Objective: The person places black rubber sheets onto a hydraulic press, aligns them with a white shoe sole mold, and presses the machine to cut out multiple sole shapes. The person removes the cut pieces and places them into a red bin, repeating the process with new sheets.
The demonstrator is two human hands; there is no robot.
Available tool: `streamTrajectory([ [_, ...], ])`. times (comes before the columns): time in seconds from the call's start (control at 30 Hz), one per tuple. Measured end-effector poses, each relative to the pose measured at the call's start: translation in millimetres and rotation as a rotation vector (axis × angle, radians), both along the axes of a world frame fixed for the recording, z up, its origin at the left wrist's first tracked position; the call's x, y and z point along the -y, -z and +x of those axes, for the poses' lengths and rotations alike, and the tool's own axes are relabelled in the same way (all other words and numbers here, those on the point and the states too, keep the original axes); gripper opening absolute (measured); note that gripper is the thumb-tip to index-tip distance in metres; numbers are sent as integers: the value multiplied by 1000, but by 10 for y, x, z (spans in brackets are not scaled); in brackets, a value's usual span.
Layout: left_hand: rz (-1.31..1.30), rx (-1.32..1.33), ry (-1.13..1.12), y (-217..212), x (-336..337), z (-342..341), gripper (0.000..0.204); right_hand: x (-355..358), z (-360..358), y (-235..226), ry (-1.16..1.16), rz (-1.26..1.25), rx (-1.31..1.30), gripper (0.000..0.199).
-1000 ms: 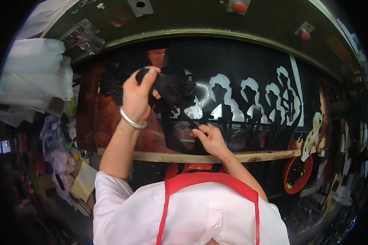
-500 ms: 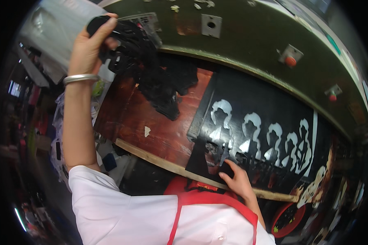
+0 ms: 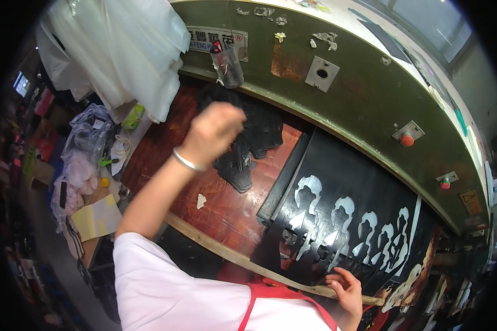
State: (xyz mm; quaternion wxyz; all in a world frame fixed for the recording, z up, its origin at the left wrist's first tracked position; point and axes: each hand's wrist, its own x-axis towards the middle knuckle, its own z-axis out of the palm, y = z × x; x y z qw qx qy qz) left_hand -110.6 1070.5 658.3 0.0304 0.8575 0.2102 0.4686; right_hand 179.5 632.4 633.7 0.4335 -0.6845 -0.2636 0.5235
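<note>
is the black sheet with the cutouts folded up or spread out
Spread out: the black sheet lies open, its row of cutouts in view, with pale patches showing through them.

The left forearm slants forward and inward, its hand blurred — fingers curled, their tips hard to make out. The right hand sits lower, close to the body, fingers loosely bent and pointing left — only a little forearm showing behind it.
</note>
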Motion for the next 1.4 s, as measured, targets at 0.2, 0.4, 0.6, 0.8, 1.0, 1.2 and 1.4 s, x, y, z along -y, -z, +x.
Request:
streamTrajectory([
  [0.2, 1, -492, 3, 1138, 702, 54, 30, 334, 407, 60, 109, -3, 122, 36],
  [0.4, -219, -377, -47, 988, 1496, 219, 38, 1257, 1539, 699, 575, -82, 855, 29],
  [0.6, -900, -156, -193, 1256, 2590, 641, 47, 1708, 1916, 1289, 918, -60, 503, 41],
  [0.8, -1288, 47, 99, 961, 2161, 653, 36, 1553, 1811, 776, 519, -138, 666, 42],
  [1.0, -1501, -645, -94, 495, 2178, 17, 65, 2323, 1752, 336, 496, 260, 362, 45],
  [1.2, -1220, -295, -159, 957, 1734, 760, 52, 2551, 1875, 810, 784, -243, 1306, 56],
  [1.4, -584, -358, -488, 1490, 1354, 1464, 42, 2700, 2373, 1094, 637, -365, 1155, 104],
])
